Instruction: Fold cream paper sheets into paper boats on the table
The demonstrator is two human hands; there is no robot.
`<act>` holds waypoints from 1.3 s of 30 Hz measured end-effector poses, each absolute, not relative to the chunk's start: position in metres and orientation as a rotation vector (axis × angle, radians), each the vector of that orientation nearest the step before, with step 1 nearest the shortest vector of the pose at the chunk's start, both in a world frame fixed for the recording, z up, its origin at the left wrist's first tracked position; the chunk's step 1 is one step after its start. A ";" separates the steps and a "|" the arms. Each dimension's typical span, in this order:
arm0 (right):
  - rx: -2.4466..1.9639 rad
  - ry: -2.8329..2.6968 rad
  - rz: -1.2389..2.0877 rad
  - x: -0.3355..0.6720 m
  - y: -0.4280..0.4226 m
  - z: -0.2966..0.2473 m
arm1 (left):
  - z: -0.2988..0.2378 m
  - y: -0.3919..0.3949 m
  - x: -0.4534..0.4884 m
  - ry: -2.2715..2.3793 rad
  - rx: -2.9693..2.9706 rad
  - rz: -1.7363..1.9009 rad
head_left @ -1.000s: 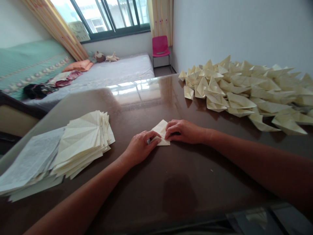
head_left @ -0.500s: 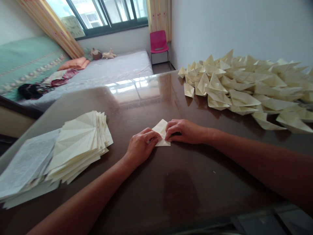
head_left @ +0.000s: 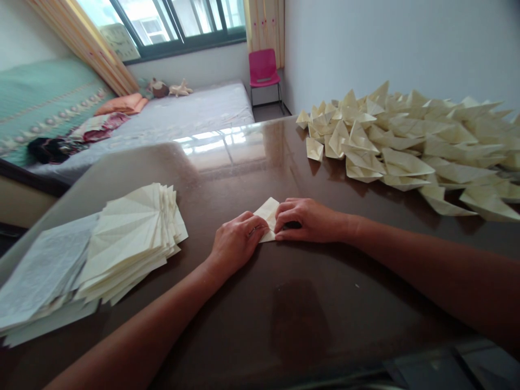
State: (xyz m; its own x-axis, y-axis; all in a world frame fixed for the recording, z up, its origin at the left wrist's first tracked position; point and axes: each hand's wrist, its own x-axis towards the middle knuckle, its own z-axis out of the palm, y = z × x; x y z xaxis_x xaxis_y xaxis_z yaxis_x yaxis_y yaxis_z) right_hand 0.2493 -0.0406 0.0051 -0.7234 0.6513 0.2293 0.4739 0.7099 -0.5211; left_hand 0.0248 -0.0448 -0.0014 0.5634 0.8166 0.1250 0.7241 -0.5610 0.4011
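Observation:
A small folded piece of cream paper (head_left: 268, 209) lies on the brown table in front of me. Its left edge is pinched by my left hand (head_left: 236, 238), with thumb and index finger together. On the opposite side, my right hand (head_left: 303, 219) grips the paper's lower right part, fingers curled and thumb low. Both sets of fingertips hide part of the folds. To the left rests a stack of creased cream sheets (head_left: 125, 233), overlapping a pile of greyish printed paper (head_left: 49, 265).
A large heap of folded paper boats (head_left: 406, 141) covers the table's far right, against the wall. Glossy brown tabletop (head_left: 227, 184) reflects the window. Beyond its far edge are a bed (head_left: 203, 108) and a pink chair (head_left: 264, 67).
My right thumb has moved down and inward, and the paper's lower right corner, seen earlier, is now folded in or covered by the fingers. My left hand keeps its place.

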 end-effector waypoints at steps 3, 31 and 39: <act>-0.949 -2.499 0.548 0.246 -0.045 0.002 | -0.002 -0.044 0.025 1.280 2.486 0.435; -0.838 -2.802 0.096 0.241 -0.057 0.015 | -0.010 -0.032 0.018 1.311 2.508 0.616; -0.855 -2.853 -0.013 0.237 -0.060 0.016 | -0.002 -0.050 0.012 0.759 2.998 0.483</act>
